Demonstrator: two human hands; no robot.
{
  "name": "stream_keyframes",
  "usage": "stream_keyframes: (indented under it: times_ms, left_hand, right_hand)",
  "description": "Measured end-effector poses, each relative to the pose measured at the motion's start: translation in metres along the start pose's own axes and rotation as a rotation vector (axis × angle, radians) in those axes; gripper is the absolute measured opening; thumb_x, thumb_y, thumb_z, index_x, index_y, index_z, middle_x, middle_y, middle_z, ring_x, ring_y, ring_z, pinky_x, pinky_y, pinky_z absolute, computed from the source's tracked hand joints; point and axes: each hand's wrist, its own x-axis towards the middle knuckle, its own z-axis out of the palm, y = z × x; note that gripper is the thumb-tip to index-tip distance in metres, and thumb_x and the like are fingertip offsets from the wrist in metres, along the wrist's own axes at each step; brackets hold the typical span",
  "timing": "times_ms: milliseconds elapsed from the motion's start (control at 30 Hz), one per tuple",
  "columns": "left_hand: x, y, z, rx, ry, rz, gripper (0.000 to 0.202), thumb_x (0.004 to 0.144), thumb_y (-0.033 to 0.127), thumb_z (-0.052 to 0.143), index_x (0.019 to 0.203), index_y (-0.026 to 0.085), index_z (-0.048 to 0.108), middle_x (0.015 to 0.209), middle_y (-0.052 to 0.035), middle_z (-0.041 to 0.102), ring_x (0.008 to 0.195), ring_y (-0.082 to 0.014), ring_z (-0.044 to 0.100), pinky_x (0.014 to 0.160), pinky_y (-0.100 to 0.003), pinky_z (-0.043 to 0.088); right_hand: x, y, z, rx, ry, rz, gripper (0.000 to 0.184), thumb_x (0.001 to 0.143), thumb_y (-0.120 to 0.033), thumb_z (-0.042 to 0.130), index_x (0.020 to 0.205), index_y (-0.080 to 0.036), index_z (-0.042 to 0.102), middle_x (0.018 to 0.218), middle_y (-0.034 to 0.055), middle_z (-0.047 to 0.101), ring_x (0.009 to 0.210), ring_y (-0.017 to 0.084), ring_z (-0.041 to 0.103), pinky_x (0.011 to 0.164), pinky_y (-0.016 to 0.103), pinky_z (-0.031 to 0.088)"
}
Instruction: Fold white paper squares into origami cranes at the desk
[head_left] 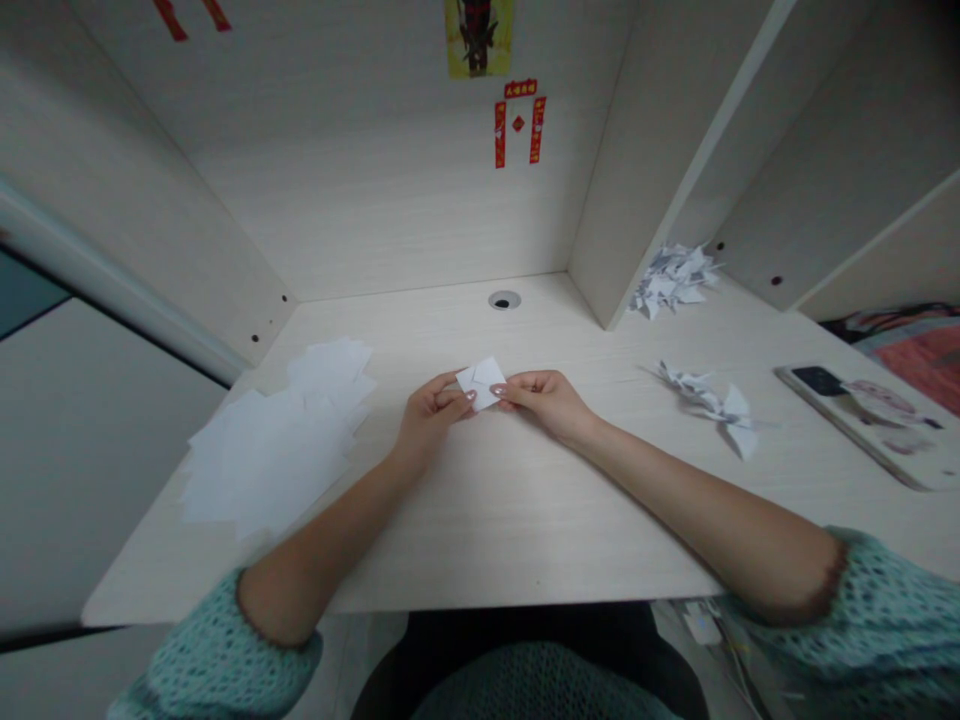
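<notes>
A small white folded piece of paper (482, 380) is held just above the desk, with crease lines across its face. My left hand (433, 407) pinches its left side, thumb on top. At its right edge my right hand (546, 400) grips it between thumb and fingers. To the left of my hands spreads a pile of white paper sheets (270, 440). Several folded paper pieces (709, 400) lie on the desk to the right of my right hand.
A larger heap of folded papers (675, 278) sits behind the upright divider (667, 180). A phone in a patterned case (870, 420) lies at the right. The desk (517, 540) has a round cable hole (505, 300) near the back panel. Fabric (915, 350) shows at the far right.
</notes>
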Motion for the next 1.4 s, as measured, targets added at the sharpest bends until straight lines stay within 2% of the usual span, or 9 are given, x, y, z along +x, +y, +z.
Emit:
stream_keyframes:
  times_ms: [200, 367, 500, 600, 767, 1233, 1400]
  left_hand:
    - [-0.005, 0.004, 0.001, 0.173, 0.055, 0.122, 0.06, 0.069, 0.036, 0.072, 0.124, 0.018, 0.057, 0.073, -0.001, 0.072, 0.065, -0.0135, 0.063, 0.066, -0.023, 0.049]
    - [-0.012, 0.005, 0.007, 0.183, 0.054, 0.165, 0.06, 0.072, 0.036, 0.069, 0.128, 0.02, 0.053, 0.07, 0.0017, 0.071, 0.058, -0.0101, 0.06, 0.057, -0.019, 0.044]
    - [-0.014, 0.004, 0.011, 0.15, 0.044, 0.154, 0.058, 0.072, 0.034, 0.07, 0.126, 0.02, 0.055, 0.074, -0.0001, 0.072, 0.066, -0.0122, 0.063, 0.063, -0.02, 0.048]
    - [-0.011, 0.001, 0.01, 0.1, 0.052, 0.141, 0.055, 0.072, 0.033, 0.07, 0.124, 0.019, 0.056, 0.072, -0.0003, 0.072, 0.066, -0.0125, 0.064, 0.068, -0.022, 0.05]
    - [-0.004, -0.003, 0.006, 0.007, 0.108, 0.083, 0.057, 0.069, 0.033, 0.073, 0.122, 0.017, 0.057, 0.067, 0.0003, 0.07, 0.066, -0.0133, 0.064, 0.077, -0.028, 0.052]
    - [-0.001, -0.005, 0.003, 0.045, 0.128, 0.098, 0.058, 0.068, 0.037, 0.073, 0.121, 0.018, 0.058, 0.077, -0.0016, 0.073, 0.074, -0.0154, 0.067, 0.077, -0.028, 0.053]
    - [0.0, -0.004, 0.002, 0.002, 0.153, 0.091, 0.057, 0.066, 0.036, 0.075, 0.118, 0.016, 0.06, 0.079, -0.0029, 0.073, 0.075, -0.0153, 0.066, 0.078, -0.029, 0.054]
  right_hand:
    - [-0.002, -0.003, 0.0, 0.002, -0.028, -0.006, 0.032, 0.062, -0.044, 0.076, 0.064, -0.014, 0.065, 0.061, -0.0005, 0.061, 0.056, 0.008, 0.047, 0.058, 0.024, 0.035]
    - [-0.007, -0.007, 0.004, -0.011, -0.067, 0.015, 0.038, 0.054, -0.043, 0.08, 0.078, -0.015, 0.069, 0.074, 0.0031, 0.068, 0.064, 0.013, 0.055, 0.059, 0.025, 0.04]
    - [-0.009, -0.008, 0.007, -0.057, -0.061, 0.009, 0.041, 0.057, -0.048, 0.077, 0.082, -0.015, 0.072, 0.074, 0.0045, 0.069, 0.068, 0.016, 0.058, 0.06, 0.027, 0.042]
    - [-0.01, -0.007, 0.008, -0.035, -0.069, -0.001, 0.039, 0.059, -0.045, 0.077, 0.082, -0.014, 0.073, 0.075, 0.0044, 0.07, 0.067, 0.015, 0.058, 0.062, 0.028, 0.042]
    - [-0.008, -0.005, 0.006, 0.044, -0.078, 0.027, 0.029, 0.061, -0.04, 0.077, 0.073, -0.014, 0.072, 0.072, 0.0033, 0.069, 0.062, 0.012, 0.055, 0.062, 0.026, 0.039]
    - [-0.002, -0.004, 0.002, 0.07, -0.077, 0.041, 0.027, 0.059, -0.038, 0.078, 0.067, -0.014, 0.073, 0.063, 0.0016, 0.066, 0.06, 0.01, 0.051, 0.063, 0.026, 0.037]
    - [0.0, -0.003, 0.001, 0.115, 0.031, 0.06, 0.024, 0.052, -0.033, 0.082, 0.065, -0.015, 0.072, 0.059, 0.0007, 0.065, 0.056, 0.009, 0.051, 0.06, 0.026, 0.039]
